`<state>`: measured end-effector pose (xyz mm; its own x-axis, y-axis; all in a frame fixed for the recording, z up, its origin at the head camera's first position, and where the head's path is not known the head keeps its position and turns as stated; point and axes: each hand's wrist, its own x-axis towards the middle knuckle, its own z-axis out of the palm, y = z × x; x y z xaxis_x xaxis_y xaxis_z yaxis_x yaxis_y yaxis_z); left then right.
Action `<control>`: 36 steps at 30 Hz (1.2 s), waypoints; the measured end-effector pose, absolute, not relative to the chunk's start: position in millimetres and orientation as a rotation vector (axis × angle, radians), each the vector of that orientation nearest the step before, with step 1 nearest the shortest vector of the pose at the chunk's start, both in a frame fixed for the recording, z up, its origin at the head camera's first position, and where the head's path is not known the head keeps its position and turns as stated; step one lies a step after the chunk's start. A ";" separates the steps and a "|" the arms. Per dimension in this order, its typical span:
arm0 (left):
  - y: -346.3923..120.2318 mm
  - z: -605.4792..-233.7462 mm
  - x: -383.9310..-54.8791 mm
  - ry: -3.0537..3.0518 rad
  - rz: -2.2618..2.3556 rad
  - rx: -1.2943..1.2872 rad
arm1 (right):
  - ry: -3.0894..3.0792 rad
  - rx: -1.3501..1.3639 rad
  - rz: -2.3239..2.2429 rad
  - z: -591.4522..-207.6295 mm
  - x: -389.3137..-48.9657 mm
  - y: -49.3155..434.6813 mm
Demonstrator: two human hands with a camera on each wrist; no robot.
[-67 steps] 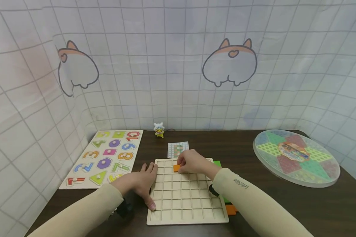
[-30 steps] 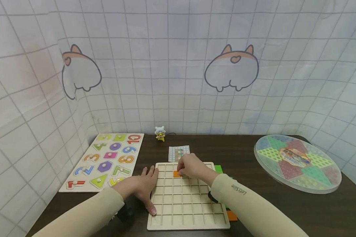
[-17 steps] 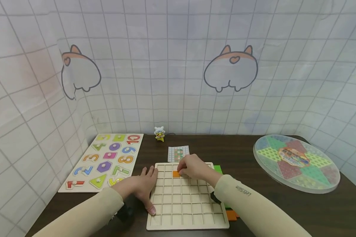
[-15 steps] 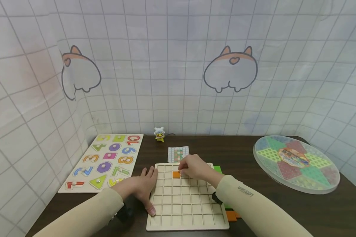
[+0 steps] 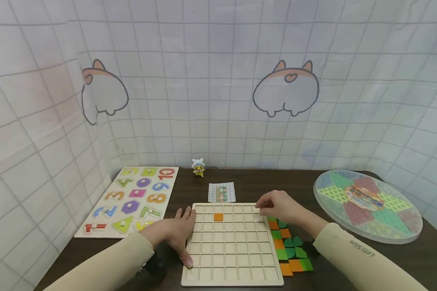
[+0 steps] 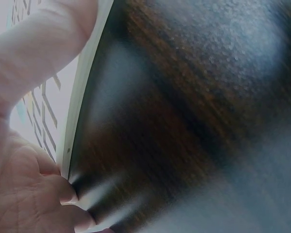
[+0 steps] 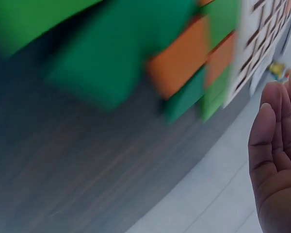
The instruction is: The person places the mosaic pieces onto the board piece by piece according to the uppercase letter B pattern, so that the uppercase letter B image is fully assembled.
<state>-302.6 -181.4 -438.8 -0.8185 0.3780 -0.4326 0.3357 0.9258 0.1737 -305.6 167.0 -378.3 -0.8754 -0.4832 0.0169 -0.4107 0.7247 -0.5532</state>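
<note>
A pale wooden grid board (image 5: 225, 247) lies on the dark table, with one orange square tile (image 5: 218, 217) in a cell of its second row from the back. My left hand (image 5: 176, 232) rests along the board's left edge, its fingers spread and the thumb over the rim. In the left wrist view that hand (image 6: 26, 179) is beside the board's side wall (image 6: 80, 97). Over the back right corner hovers my right hand (image 5: 282, 207), fingers loosely bent. The right wrist view shows nothing between its fingers (image 7: 263, 124). Several orange and green tiles (image 5: 282, 254) lie along the board's right edge.
A printed grid card (image 5: 221, 192) lies behind the board, with a small figurine (image 5: 198, 167) farther back. To the left is a number-and-shape puzzle board (image 5: 129, 200). A round Chinese checkers board (image 5: 368, 206) occupies the right side.
My right hand has let go of the orange tile, which stays in its cell, and has moved right to the board's back corner. The tiles beside the board show more now. The left hand stays put.
</note>
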 end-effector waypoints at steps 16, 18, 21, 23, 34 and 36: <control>-170.6 -427.4 -297.1 2.607 0.060 0.493 | 2.700 -0.745 -0.799 -388.6 -282.7 256.2; -170.0 -425.5 -296.2 2.600 0.051 0.484 | 2.689 -0.750 -0.789 -388.5 -281.1 256.0; -173.0 -429.0 -297.2 2.600 0.052 0.469 | 2.693 -0.761 -0.789 -389.9 -282.1 252.3; -174.0 -432.1 -299.2 2.606 0.052 0.468 | 2.700 -0.761 -0.790 -390.5 -282.9 251.6; -177.7 -440.3 -303.2 2.625 0.059 0.485 | 2.779 -0.745 -0.788 -396.4 -291.5 239.5; -177.6 -439.1 -303.2 2.626 0.053 0.485 | 2.815 -0.729 -0.785 -395.5 -294.7 234.2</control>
<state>-303.2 -177.6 -439.1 -0.8287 0.3468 -0.4393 0.3289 0.9368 0.1190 -294.7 234.2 -395.5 -0.8750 -0.4841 0.0050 -0.4168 0.7482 -0.5162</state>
